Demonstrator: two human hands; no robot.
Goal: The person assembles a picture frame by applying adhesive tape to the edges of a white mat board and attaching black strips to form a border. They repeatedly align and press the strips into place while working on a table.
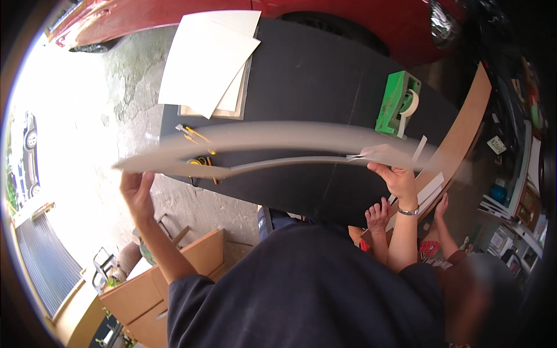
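At the far left, a parked car (30,142) is seen in glare, and wooden drawers (136,310) are set low beside the dark bench (307,75). The left end of a long, curved, grey-brown panel (261,134) is held up by the left hand (137,196); its lower edge is gripped by thumb and fingers, the fingertips being partly hidden by the panel. The panel is suspended above the near part of the bench, bowed upward in the middle and blurred.

On the bench's far left corner, white sheets (206,55) are stacked askew, partly overhanging the edge. Nearer, yellow-handled cutters (197,139) and a yellow-and-black tape measure (200,163) are partly covered by the panel.

Farther right, the panel is pinched by the right hand (397,181), its thumb below and its fingers above; a thin pale strip (361,156) is seen at those fingers. A wristband (408,211) is worn there. Just beyond the panel, a green tape dispenser (390,101) is placed on the bench. At the right, a long brown board (467,124) is flanked by a co-worker's two hands (378,217), and white strips (428,191) are laid near its lower end.
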